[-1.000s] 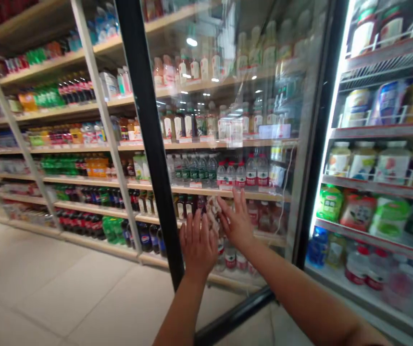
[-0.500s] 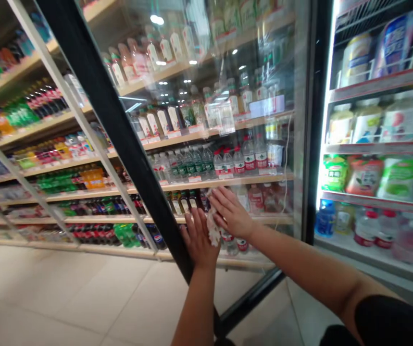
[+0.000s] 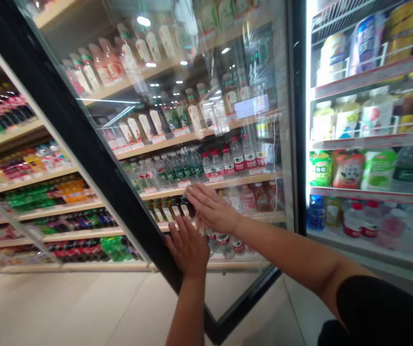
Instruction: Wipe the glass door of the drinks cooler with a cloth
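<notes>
My right hand lies against the glass door, its fingers pressed over a crumpled whitish tissue. Most of the tissue is hidden beneath that hand; a small piece shows under the palm. Just left of it, my left hand rests with fingers stretched at the door's edge, touching the black frame and the glass. Nothing shows in the left hand. The door stands swung out from a lit drinks cooler on the right.
Shelves of bottled drinks run along the left and show through the glass. Lit cooler shelves with bottles and pouches stand at the right. Pale floor tiles extend below. The door's lower corner is near my body.
My right hand has shifted left across the glass with the tissue, now covering more of it. My left hand has moved slightly left and down in view. The camera view has shifted too.
</notes>
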The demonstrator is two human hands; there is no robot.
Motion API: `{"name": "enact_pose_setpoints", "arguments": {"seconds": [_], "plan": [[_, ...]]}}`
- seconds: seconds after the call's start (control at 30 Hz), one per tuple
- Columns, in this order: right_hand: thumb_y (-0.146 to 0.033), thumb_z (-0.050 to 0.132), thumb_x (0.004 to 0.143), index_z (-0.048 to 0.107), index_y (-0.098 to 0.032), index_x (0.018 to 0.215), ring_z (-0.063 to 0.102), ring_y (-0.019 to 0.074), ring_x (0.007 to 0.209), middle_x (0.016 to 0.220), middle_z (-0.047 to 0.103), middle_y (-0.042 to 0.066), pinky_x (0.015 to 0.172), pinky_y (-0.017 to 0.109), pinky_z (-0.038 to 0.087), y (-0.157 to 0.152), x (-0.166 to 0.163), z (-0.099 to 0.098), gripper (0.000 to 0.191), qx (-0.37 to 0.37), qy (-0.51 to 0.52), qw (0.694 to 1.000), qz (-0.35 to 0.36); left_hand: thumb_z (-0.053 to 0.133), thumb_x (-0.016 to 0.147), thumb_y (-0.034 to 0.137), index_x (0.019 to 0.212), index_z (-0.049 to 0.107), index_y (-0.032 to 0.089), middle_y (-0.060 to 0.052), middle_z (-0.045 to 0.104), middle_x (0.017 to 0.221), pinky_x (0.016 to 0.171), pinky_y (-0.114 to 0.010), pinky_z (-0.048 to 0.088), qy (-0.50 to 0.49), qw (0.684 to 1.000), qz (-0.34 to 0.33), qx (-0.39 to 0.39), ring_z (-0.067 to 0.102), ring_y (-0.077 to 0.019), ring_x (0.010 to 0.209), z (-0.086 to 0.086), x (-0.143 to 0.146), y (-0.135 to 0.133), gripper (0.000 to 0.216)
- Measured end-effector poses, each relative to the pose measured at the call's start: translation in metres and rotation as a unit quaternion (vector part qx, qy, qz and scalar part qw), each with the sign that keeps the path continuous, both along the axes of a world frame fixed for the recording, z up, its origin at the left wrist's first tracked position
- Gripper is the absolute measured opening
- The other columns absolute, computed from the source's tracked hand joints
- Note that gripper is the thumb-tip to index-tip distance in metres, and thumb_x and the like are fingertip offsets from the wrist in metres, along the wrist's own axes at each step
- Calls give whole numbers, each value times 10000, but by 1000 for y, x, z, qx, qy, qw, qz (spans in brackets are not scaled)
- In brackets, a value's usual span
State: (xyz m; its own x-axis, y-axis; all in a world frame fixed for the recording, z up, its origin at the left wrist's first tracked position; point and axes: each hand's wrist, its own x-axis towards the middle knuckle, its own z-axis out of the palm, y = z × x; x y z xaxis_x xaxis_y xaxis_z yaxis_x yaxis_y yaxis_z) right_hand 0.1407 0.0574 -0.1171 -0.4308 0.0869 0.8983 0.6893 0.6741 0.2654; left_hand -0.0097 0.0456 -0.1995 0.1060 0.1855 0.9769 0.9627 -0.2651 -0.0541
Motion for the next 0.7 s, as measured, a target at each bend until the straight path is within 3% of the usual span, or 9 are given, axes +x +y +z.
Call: {"name": "enact_pose_setpoints", "arguments": {"seconds": [0.1, 0.2, 0.3, 0.4, 0.47, 0.53, 0.6, 0.7], "plan": [[-183, 424, 963, 271, -99, 1537, 106, 209, 1535, 1594, 326, 120, 1267, 440, 243, 11, 1, 19, 601, 10, 82, 996, -19, 517, 938, 248, 1556, 144, 159, -204, 329, 1546, 1196, -582, 180, -6, 1000, 0, -15, 183, -322, 1490, 0, 0, 3, 727], [-173, 415, 971, 228, -104, 1551, 142, 224, 1529, 1559, 385, 147, 1244, 474, 288, 14, 5, -2, 613, 39, 107, 993, -19, 521, 937, 254, 1554, 162, 169, -198, 340, 1543, 1194, -591, 177, -13, 1000, -11, -20, 185, -327, 1489, -2, 0, 5, 719], [-170, 445, 971, 328, -103, 1514, 169, 206, 1524, 1488, 493, 143, 1230, 445, 313, 11, 12, -23, 560, 49, 36, 998, -11, 515, 939, 264, 1550, 184, 172, -201, 349, 1540, 1188, -602, 179, -17, 1000, -18, -13, 195, -331, 1487, -2, -2, 9, 701], [-204, 458, 976, 394, -146, 1488, 168, 181, 1524, 1507, 479, 102, 1248, 419, 271, 14, 21, 0, 519, 24, 7, 999, -26, 506, 942, 283, 1544, 206, 158, -219, 358, 1532, 1178, -624, 184, -22, 999, -25, -18, 214, -346, 1481, -2, -3, 13, 684], [-222, 445, 981, 384, -160, 1499, 156, 187, 1527, 1540, 432, 94, 1259, 426, 244, 22, 27, 24, 525, 18, 53, 998, -43, 507, 940, 288, 1543, 206, 148, -228, 359, 1529, 1171, -635, 190, -18, 999, -23, -21, 210, -358, 1480, -1, -3, 15, 688], [-197, 411, 982, 340, -170, 1523, 157, 193, 1527, 1558, 401, 94, 1261, 436, 242, 28, 31, 33, 546, 27, 112, 992, -57, 519, 932, 281, 1546, 194, 150, -225, 349, 1537, 1170, -630, 199, -11, 1000, -17, -17, 197, -361, 1483, -1, -3, 15, 707], [-140, 365, 972, 268, -174, 1551, 162, 205, 1527, 1563, 388, 105, 1253, 462, 256, 30, 35, 19, 587, 39, 158, 985, -64, 533, 923, 268, 1551, 174, 156, -214, 335, 1547, 1174, -612, 205, -5, 1000, -9, -11, 183, -356, 1487, -1, -2, 15, 732], [-89, 347, 951, 172, -175, 1575, 176, 234, 1523, 1555, 388, 134, 1224, 497, 307, 28, 44, -17, 654, 49, 165, 983, -63, 538, 918, 262, 1554, 168, 166, -201, 329, 1554, 1174, -601, 207, -8, 1000, -10, -8, 191, -353, 1487, -1, -2, 15, 742]]}}
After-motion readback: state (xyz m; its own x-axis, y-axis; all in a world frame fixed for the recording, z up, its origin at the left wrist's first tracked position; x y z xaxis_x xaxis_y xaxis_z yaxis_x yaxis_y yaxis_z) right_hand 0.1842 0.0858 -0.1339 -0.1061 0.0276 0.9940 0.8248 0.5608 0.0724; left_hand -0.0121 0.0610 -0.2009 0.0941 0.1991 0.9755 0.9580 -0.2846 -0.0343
